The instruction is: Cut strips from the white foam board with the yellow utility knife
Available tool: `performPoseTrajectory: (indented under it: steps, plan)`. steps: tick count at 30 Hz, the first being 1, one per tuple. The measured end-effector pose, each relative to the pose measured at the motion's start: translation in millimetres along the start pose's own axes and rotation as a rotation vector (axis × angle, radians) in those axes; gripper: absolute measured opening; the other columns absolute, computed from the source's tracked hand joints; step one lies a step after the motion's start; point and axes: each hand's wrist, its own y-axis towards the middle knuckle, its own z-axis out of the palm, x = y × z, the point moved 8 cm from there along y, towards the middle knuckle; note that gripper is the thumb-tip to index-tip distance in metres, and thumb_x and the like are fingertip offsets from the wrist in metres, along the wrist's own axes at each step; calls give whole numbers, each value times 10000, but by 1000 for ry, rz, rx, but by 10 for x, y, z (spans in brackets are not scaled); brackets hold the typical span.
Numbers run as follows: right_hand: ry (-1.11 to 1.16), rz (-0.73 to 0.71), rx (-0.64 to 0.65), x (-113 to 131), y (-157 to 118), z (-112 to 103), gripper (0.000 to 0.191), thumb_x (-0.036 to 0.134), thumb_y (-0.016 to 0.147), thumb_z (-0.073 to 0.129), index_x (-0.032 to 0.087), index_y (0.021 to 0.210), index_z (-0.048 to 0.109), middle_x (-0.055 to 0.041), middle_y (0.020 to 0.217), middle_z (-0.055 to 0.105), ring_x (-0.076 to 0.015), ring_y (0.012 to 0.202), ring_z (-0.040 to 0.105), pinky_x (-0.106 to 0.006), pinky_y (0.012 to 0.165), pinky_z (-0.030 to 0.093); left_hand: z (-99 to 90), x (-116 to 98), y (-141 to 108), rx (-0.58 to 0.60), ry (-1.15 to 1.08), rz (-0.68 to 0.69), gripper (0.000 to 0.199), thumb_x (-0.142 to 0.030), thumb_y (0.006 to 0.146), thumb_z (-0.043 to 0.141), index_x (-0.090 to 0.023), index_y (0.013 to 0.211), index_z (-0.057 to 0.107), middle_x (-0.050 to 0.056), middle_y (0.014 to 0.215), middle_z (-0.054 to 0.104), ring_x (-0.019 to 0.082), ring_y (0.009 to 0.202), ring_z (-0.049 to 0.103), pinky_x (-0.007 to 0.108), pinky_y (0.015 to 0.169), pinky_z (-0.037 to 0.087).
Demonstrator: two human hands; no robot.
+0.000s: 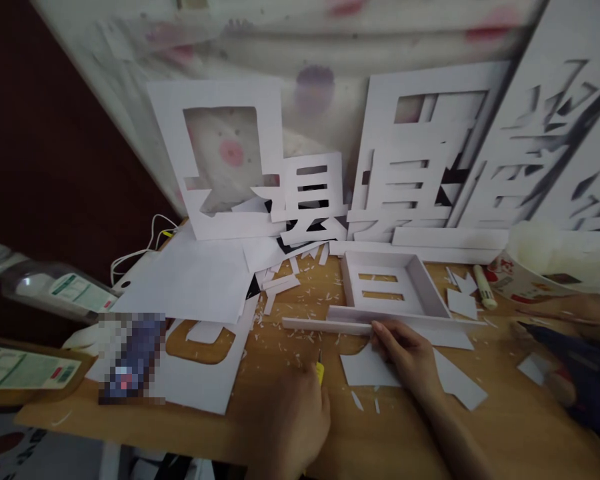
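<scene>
Labelled bottle [45, 283], patterned backdrop [380, 40]

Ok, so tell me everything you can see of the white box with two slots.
The white box is shallow and open-topped, with a flat floor and low upright walls, apparently of thick card or foam board. Two slots, one behind the other, run crosswise through the floor, and the wooden table shows through them. It lies flat, open side up. A long white strip runs along its near side; whether the two are joined can't be told. Your right hand is just in front.
</scene>
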Motion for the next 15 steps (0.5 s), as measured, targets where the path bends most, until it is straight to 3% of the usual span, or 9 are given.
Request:
performPoseTrajectory:
  steps: [15]
  plan:
    - [-15, 16, -2, -24, 11, -16, 420, 535, 960, 594, 165, 762, 617, 63, 595, 532, -85, 479, 491, -219, 476, 434, 81, -12, 73, -49, 16, 5, 244, -226, 931, 385, -179, 1058, 588, 137, 912, 755, 300, 827, 739, 349, 624, 494]
